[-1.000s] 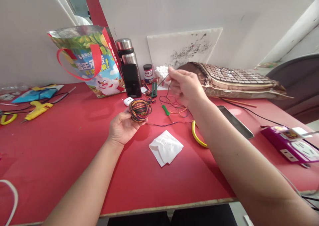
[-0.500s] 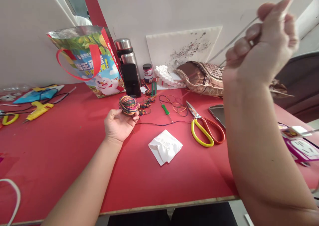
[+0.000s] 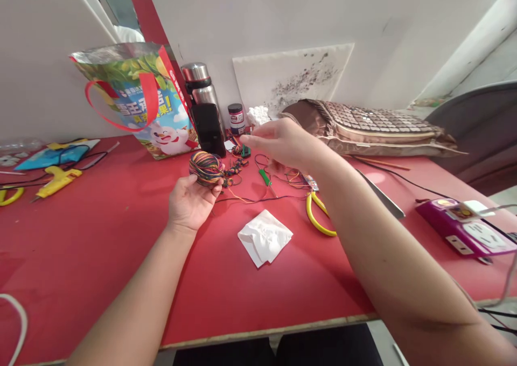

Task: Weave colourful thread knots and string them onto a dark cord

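My left hand [image 3: 194, 196] is closed round a ball of multicoloured cord [image 3: 205, 168], held a little above the red table. My right hand [image 3: 280, 142] is stretched over the back middle of the table, its fingers loosely apart with no cord visible in them. Below it lie a green-handled hook tool [image 3: 265, 177] and loose strands of cord [image 3: 291, 180]. My right forearm covers part of the scissors, whose yellow handle [image 3: 319, 229] shows. Knotted cord pieces [image 3: 236, 168] lie just right of the ball. A folded white tissue [image 3: 265, 238] lies between my arms.
At the back stand a printed bag [image 3: 141, 102], a steel flask [image 3: 202, 89], a black phone [image 3: 210, 129] and a small jar [image 3: 236, 119]. A brown beaded cushion [image 3: 375, 124] lies back right. A purple power strip [image 3: 464, 229] is at right, a yellow glue gun [image 3: 56, 182] at left.
My right hand has come down and left from high at the upper right, and its closed fingers have loosened. The strand it pulled taut is gone from it. My left hand keeps the ball.
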`<state>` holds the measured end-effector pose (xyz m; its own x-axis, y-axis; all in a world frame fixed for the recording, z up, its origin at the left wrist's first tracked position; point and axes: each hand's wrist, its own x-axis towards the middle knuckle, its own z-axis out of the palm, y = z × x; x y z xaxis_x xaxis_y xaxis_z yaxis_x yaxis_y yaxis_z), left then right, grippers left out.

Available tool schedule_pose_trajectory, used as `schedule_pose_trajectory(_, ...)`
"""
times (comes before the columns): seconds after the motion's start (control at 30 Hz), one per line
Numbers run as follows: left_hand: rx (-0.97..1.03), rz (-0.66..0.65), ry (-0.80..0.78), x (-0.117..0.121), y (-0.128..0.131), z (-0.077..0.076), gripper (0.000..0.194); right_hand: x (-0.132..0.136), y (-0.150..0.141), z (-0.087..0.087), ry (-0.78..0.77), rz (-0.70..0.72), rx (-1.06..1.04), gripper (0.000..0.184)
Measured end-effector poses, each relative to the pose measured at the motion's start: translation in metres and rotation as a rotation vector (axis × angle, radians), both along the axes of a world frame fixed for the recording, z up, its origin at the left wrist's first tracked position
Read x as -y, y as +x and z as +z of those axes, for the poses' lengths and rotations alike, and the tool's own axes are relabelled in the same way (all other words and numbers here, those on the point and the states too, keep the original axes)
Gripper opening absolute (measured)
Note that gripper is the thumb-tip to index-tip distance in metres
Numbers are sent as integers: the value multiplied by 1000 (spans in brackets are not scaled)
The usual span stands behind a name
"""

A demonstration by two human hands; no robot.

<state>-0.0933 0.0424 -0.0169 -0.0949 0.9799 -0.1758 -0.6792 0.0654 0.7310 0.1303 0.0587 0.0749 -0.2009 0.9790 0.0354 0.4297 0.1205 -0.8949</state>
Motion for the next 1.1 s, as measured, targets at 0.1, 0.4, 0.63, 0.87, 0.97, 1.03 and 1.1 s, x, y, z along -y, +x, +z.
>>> schedule_pose_trajectory(0.1,-27,-17,24,2,2,2,19,-3,-21,-18,-221,130,-254,32)
schedule_pose_trajectory(0.4,-7,-25,37,-1,-7,-4,17,-11,-23,-31,-151,214,-588,43)
schedule_pose_trajectory(0.63,28,-60,36,0,-7,-4,27,-18,27,12,475,-454,-945,48)
schedule_pose_trajectory(0.87,48,-31,38,-2,-7,-2,35,-19,67,18,850,-754,-865,46)
schedule_pose_trajectory(0.97,24,-30,48,-2,-6,-1,34,-22,70,8,672,-581,-424,37)
schedule_pose_trajectory(1.03,7,-34,46,-1,-6,-2,34,-23,66,2,458,-427,-79,47)
schedule_pose_trajectory(1.1,-7,-52,49,0,-6,-3,35,-20,54,-1,333,-317,45,54)
